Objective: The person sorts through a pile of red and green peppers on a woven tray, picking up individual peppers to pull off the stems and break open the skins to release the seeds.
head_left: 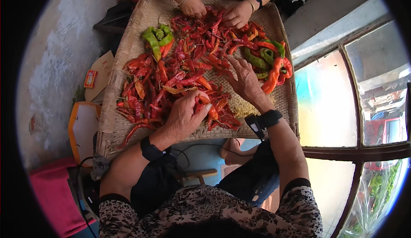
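Note:
A heap of dried red chili peppers (145,97) spreads over a woven tray (112,109) in front of me. My left hand (186,113) is closed at the heap's near side, thumb and fingers round a red chili pepper (212,112). Farther right, my right hand (246,80) stretches over the tray with its fingers apart, their tips at the edge of the heap. I see nothing held in it. Pale yellow seeds (246,107) lie scattered below that hand, near the tray's front right.
Green peppers (152,39) rest at the tray's left; more green and orange-red peppers (274,77) curl at its right. Across from me, another person's hands (238,14) work in the heap. A window (327,101) stands at right, a pink cloth (53,199) at lower left.

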{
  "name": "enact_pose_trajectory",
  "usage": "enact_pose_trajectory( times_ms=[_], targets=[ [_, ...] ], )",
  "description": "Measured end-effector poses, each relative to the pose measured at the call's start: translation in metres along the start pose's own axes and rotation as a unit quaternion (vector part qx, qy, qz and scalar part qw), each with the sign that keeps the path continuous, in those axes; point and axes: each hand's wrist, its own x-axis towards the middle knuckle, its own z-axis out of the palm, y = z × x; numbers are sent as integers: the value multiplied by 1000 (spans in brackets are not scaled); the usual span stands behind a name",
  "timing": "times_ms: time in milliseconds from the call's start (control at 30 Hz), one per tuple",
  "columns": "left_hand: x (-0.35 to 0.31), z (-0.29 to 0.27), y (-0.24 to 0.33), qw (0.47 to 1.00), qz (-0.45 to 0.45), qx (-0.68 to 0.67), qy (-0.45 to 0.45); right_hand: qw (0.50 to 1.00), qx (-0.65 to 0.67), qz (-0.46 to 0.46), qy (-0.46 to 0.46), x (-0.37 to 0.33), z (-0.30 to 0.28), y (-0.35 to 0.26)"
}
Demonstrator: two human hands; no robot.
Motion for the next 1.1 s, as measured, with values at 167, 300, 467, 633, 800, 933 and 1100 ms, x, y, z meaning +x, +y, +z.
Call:
enact_pose_trajectory(
  times_ms=[167, 300, 467, 633, 800, 933, 1100],
  targets=[
    [0, 3, -2, 999, -21, -27, -24, 993, -104, 24, -52, 12, 17, -11],
    [-4, 6, -3, 1000, 2, -19, -19, 987, -126, 28, -96, 34, 26, 1],
    [1, 7, 5, 999, -14, -39, -29, 994, -47, 81, -64, 24, 15, 40],
    [-3, 5, -4, 1000, -13, -9, -7, 950, 227, 199, -81, -6, -11, 37],
    [-3, 6, -15, 999, -43, 26, 6, 804, 459, 367, -89, -22, -50, 0],
    [-2, -5, -3, 997, -55, 24, -40, 769, 511, 379, -54, -33, -53, 13],
    [-27, -20, 5, 997, -27, -29, 69, 769, 556, 313, 29, 13, -72, 11]
  ],
)
